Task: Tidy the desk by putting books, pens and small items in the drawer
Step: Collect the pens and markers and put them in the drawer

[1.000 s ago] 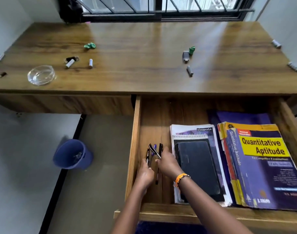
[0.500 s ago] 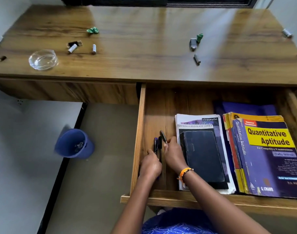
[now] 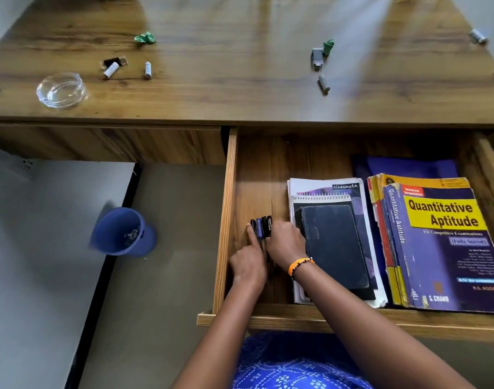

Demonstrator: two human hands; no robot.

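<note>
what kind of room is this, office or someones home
Most likely a home study corner, not an office. A wooden desk has its drawer open, holding a Quantitative Aptitude exam book and a classmate notebook, with a small blue bin on the floor.

The table [image 3: 240, 88] is wood-grain board with a smooth, faintly glossy top that catches pale streaks of light. The drawer [image 3: 225, 220] has the same brown grained wood, its rim duller. A clear glass dish [image 3: 61, 90] shines at its edges. The bin [image 3: 122, 232] on the floor looks like smooth blue plastic. The pens [image 3: 261, 227] are dark glossy plastic. The yellow and purple book [image 3: 442, 242] has a shiny paper cover, creased and worn along the spine; the black notebook [image 3: 334, 242] looks matt, leather-like. A crumpled green scrap [image 3: 145, 38] looks like paper or foil
</note>
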